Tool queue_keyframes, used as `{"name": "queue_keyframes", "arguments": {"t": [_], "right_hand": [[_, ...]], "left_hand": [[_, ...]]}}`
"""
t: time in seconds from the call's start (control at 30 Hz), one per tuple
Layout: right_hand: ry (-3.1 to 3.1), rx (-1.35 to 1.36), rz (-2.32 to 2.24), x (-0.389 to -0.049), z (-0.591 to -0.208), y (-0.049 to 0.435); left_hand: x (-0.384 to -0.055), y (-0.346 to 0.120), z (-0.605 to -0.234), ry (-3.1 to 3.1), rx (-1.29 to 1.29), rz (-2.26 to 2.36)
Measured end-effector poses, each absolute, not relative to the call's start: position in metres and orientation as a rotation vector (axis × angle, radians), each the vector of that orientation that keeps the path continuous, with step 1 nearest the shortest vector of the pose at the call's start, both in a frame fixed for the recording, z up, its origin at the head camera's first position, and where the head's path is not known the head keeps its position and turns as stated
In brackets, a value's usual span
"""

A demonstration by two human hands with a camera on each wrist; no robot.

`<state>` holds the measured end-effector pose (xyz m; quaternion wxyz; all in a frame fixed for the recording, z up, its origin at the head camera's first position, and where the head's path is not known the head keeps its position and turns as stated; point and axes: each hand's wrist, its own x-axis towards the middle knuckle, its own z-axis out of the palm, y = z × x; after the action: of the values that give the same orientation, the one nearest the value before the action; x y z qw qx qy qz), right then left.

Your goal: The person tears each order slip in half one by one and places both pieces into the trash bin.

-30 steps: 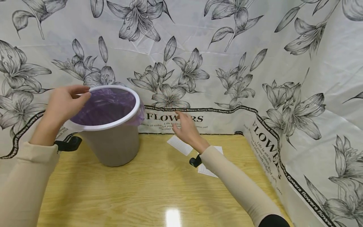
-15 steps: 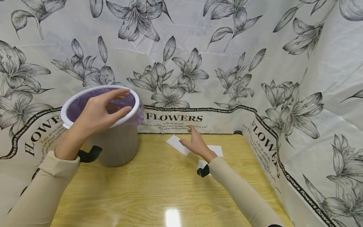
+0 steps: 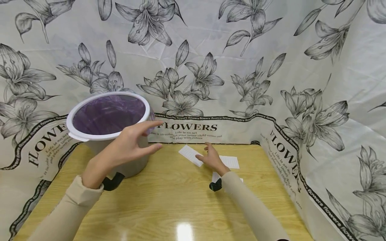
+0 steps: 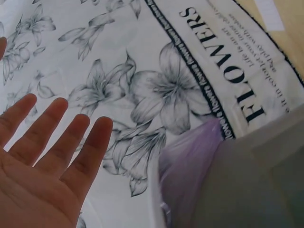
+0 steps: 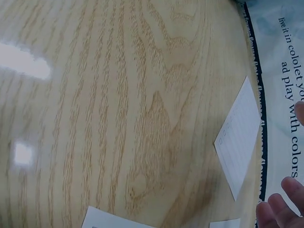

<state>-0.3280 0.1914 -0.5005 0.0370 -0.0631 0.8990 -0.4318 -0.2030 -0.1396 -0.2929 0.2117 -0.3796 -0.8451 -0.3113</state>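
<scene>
My left hand (image 3: 129, 147) is held in the air in front of a grey trash bin (image 3: 135, 169), with thumb and fingers spread apart and nothing between them. A white rim circles the bin, and a purple bag (image 3: 111, 113) lines it; part of the bag hangs outside in the left wrist view. Over the paper cards my right hand (image 3: 212, 159) reaches with loosely bent fingers, holding nothing. One white card (image 3: 188, 154) lies left of it and another card (image 3: 231, 162) to its right. A third card (image 3: 215, 176) is mostly hidden by the right sleeve and wrist strap.
A wood-grain table (image 3: 156, 201) carries the bin and cards. White floral cloth (image 3: 199, 33) walls off the back and both sides, its dark-edged border meeting the table behind the cards.
My left hand has moved from the bin's left rim across its front to the right side. My right hand has come down and slightly right, closer to the cards.
</scene>
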Motion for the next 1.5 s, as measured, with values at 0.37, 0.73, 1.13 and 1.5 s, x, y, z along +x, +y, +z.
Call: {"name": "queue_keyframes", "arguments": {"t": [0.37,0.73,1.13,1.5], "right_hand": [[2.799,-0.173,-1.229,-0.34,-0.519,0.181],[2.819,-0.155,-1.216,-0.349,-0.525,0.178],[2.896,-0.159,-1.201,-0.352,-0.535,0.179],[2.858,-0.229,-1.003,-0.357,-0.536,0.174]], "left_hand": [[-0.193,-0.123,-0.338,-2.448,-1.036,-1.007],[-0.19,-0.114,-0.401,-2.56,-0.891,-1.183],[-0.201,-0.113,-0.447,-2.626,-0.715,-1.393],[-0.209,-0.114,-0.473,-2.696,-0.624,-1.45]]}}
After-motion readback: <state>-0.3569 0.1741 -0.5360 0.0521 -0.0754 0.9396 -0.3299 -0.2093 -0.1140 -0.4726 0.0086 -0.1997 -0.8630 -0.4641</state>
